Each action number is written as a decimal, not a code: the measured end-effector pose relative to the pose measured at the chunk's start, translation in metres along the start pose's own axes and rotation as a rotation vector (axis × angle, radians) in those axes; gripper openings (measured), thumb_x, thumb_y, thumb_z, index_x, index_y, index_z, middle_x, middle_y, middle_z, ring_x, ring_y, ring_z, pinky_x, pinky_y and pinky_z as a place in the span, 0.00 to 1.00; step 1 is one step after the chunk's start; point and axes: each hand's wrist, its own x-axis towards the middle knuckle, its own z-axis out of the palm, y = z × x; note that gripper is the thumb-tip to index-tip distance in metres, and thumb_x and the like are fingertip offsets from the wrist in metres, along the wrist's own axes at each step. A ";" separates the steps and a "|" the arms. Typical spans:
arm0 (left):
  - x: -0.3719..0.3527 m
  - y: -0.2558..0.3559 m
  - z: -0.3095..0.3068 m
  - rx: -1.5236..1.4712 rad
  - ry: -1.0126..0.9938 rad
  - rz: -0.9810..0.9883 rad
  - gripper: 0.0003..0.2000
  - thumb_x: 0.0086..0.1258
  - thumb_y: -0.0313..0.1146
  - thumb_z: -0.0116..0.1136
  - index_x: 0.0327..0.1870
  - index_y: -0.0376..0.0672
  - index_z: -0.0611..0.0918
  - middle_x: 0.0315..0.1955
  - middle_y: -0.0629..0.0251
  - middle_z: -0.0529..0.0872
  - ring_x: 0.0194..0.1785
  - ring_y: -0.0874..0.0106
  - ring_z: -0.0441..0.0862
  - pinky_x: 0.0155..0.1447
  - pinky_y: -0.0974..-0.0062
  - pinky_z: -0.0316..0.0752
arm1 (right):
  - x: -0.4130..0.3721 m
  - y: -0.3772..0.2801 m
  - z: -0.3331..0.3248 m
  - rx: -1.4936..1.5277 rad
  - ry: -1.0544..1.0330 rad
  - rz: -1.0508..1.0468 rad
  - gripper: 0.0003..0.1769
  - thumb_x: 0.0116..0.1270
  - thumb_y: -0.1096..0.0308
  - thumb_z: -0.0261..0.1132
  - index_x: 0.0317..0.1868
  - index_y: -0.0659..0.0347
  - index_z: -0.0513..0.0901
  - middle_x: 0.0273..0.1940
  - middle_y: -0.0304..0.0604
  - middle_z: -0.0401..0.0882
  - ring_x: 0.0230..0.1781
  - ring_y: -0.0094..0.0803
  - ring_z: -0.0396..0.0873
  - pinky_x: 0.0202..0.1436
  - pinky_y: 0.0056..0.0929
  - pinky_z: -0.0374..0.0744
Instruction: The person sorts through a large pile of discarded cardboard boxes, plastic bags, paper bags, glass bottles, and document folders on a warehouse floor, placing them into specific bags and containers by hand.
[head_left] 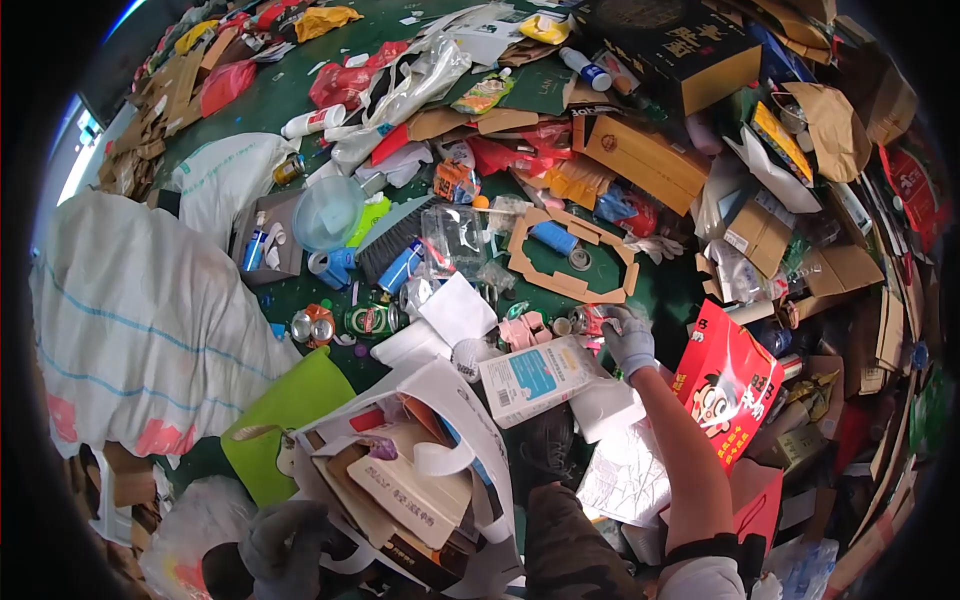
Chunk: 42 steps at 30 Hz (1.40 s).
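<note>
Right hand (628, 340), in a grey glove, stretched out over the green floor (280, 95), fingers curled at a small can (588, 320) among the litter; cannot tell whether gripping or only touching. Left hand (285, 545), dark-gloved, low at the near edge, clenched on the rim of a white bag (470, 420) stuffed with books (405, 490). White and blue box (535, 378) lying at the bag's far side, just beside the right wrist. Red bag (725, 385) with a cartoon face close by the right forearm. Green bag (285, 410) left of the white one. Cardboard frame (570, 285) beyond the can, flat on the floor.
</note>
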 end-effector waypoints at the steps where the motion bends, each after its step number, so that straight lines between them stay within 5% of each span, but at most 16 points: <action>1: 0.010 0.003 -0.003 0.051 0.005 0.042 0.10 0.69 0.29 0.49 0.47 0.35 0.76 0.39 0.55 0.81 0.42 0.67 0.80 0.48 0.71 0.75 | 0.022 -0.008 0.015 -0.021 -0.041 0.018 0.21 0.55 0.64 0.66 0.50 0.58 0.78 0.54 0.46 0.74 0.56 0.43 0.71 0.60 0.36 0.69; 6: 0.059 -0.007 0.007 0.303 0.103 0.190 0.19 0.73 0.40 0.45 0.51 0.30 0.74 0.48 0.48 0.78 0.50 0.59 0.78 0.57 0.64 0.72 | 0.097 -0.034 0.089 -0.278 -0.286 0.022 0.43 0.46 0.57 0.71 0.64 0.57 0.65 0.66 0.48 0.62 0.66 0.47 0.60 0.68 0.42 0.61; 9: 0.062 -0.023 0.022 0.319 0.194 0.067 0.13 0.71 0.34 0.44 0.47 0.34 0.75 0.45 0.52 0.78 0.47 0.63 0.77 0.53 0.67 0.72 | 0.109 -0.014 0.136 -0.488 -0.169 -0.073 0.43 0.42 0.57 0.72 0.62 0.56 0.66 0.62 0.49 0.66 0.63 0.48 0.64 0.64 0.45 0.63; 12: 0.064 -0.023 0.023 0.274 0.184 -0.150 0.14 0.73 0.36 0.40 0.47 0.36 0.75 0.47 0.52 0.76 0.50 0.64 0.75 0.56 0.67 0.69 | 0.118 -0.040 0.110 -0.594 -0.439 0.034 0.37 0.42 0.59 0.71 0.56 0.55 0.70 0.54 0.47 0.71 0.57 0.45 0.69 0.59 0.44 0.67; 13: 0.068 -0.021 0.019 0.248 0.155 -0.216 0.16 0.73 0.39 0.38 0.48 0.36 0.74 0.49 0.52 0.75 0.52 0.63 0.73 0.58 0.66 0.68 | 0.115 -0.037 0.105 -0.589 -0.411 -0.005 0.31 0.43 0.61 0.69 0.51 0.56 0.72 0.47 0.46 0.72 0.51 0.43 0.71 0.54 0.41 0.69; 17: 0.089 -0.003 0.009 0.201 0.212 -0.135 0.17 0.71 0.38 0.45 0.49 0.30 0.76 0.47 0.49 0.78 0.50 0.57 0.78 0.55 0.63 0.72 | 0.102 -0.044 0.059 -0.177 -0.028 -0.192 0.32 0.44 0.68 0.65 0.54 0.60 0.70 0.46 0.50 0.71 0.48 0.50 0.71 0.50 0.42 0.71; 19: 0.078 -0.002 0.004 0.141 0.289 -0.145 0.19 0.69 0.40 0.49 0.49 0.31 0.76 0.47 0.49 0.79 0.49 0.56 0.77 0.56 0.64 0.71 | 0.069 -0.071 0.028 -0.028 -0.187 -0.532 0.45 0.44 0.62 0.67 0.65 0.59 0.60 0.56 0.55 0.66 0.54 0.51 0.67 0.57 0.44 0.67; 22: 0.044 -0.006 -0.007 0.162 0.256 -0.240 0.16 0.73 0.40 0.40 0.48 0.35 0.74 0.48 0.52 0.76 0.51 0.63 0.74 0.57 0.66 0.69 | -0.012 -0.108 0.012 -0.350 -0.674 -0.654 0.59 0.44 0.43 0.69 0.72 0.54 0.48 0.72 0.54 0.44 0.72 0.51 0.47 0.71 0.54 0.47; 23: 0.045 -0.002 -0.008 0.175 0.238 -0.151 0.15 0.73 0.39 0.42 0.46 0.36 0.75 0.47 0.53 0.76 0.50 0.64 0.76 0.56 0.67 0.69 | -0.042 -0.089 0.038 -0.578 -0.688 -0.734 0.56 0.47 0.43 0.67 0.72 0.50 0.48 0.72 0.54 0.42 0.73 0.52 0.43 0.70 0.58 0.42; 26: 0.046 0.001 -0.008 0.098 0.344 -0.068 0.06 0.65 0.28 0.56 0.38 0.35 0.80 0.38 0.56 0.82 0.40 0.68 0.81 0.44 0.76 0.75 | -0.050 -0.099 0.040 -0.632 -0.805 -0.646 0.52 0.50 0.46 0.66 0.72 0.47 0.48 0.72 0.54 0.44 0.73 0.52 0.43 0.69 0.62 0.44; 28: 0.042 -0.002 -0.012 0.124 0.264 -0.024 0.07 0.63 0.28 0.56 0.39 0.35 0.80 0.39 0.54 0.82 0.41 0.65 0.81 0.45 0.73 0.75 | -0.047 -0.071 0.074 -0.720 -0.555 -0.753 0.50 0.53 0.50 0.65 0.72 0.46 0.49 0.73 0.53 0.43 0.73 0.52 0.44 0.68 0.61 0.47; 33: 0.032 -0.008 -0.016 0.109 0.199 0.053 0.08 0.62 0.26 0.55 0.42 0.38 0.81 0.38 0.56 0.83 0.42 0.64 0.82 0.47 0.71 0.75 | -0.019 -0.104 0.044 -0.508 -0.655 -0.687 0.29 0.59 0.57 0.59 0.62 0.50 0.68 0.59 0.54 0.70 0.59 0.44 0.70 0.57 0.48 0.70; 36: 0.020 -0.006 -0.015 0.027 0.231 0.044 0.08 0.62 0.27 0.56 0.41 0.39 0.81 0.37 0.58 0.84 0.42 0.66 0.82 0.47 0.72 0.75 | -0.001 -0.107 0.024 -0.517 -0.621 -0.393 0.19 0.59 0.58 0.59 0.51 0.50 0.77 0.40 0.50 0.82 0.42 0.44 0.80 0.45 0.43 0.77; 38: 0.014 -0.004 -0.018 -0.055 0.243 0.041 0.08 0.63 0.29 0.57 0.41 0.39 0.81 0.37 0.59 0.84 0.42 0.67 0.82 0.47 0.72 0.74 | 0.011 -0.090 0.004 -0.405 -0.289 -0.423 0.15 0.59 0.59 0.58 0.46 0.49 0.81 0.32 0.50 0.82 0.34 0.47 0.81 0.41 0.41 0.78; 40: 0.003 -0.001 -0.023 -0.117 0.246 0.027 0.09 0.64 0.30 0.56 0.41 0.38 0.81 0.37 0.59 0.84 0.42 0.67 0.82 0.48 0.73 0.74 | 0.024 -0.083 -0.033 0.041 -0.121 -0.302 0.14 0.58 0.65 0.65 0.45 0.57 0.81 0.33 0.42 0.84 0.29 0.31 0.82 0.34 0.30 0.78; 42: -0.005 -0.005 -0.021 -0.202 0.259 0.029 0.10 0.64 0.31 0.56 0.42 0.37 0.81 0.37 0.59 0.84 0.42 0.67 0.82 0.48 0.74 0.74 | 0.012 -0.124 -0.108 0.554 -0.282 -0.030 0.11 0.62 0.74 0.63 0.45 0.59 0.80 0.31 0.37 0.82 0.22 0.21 0.78 0.23 0.18 0.72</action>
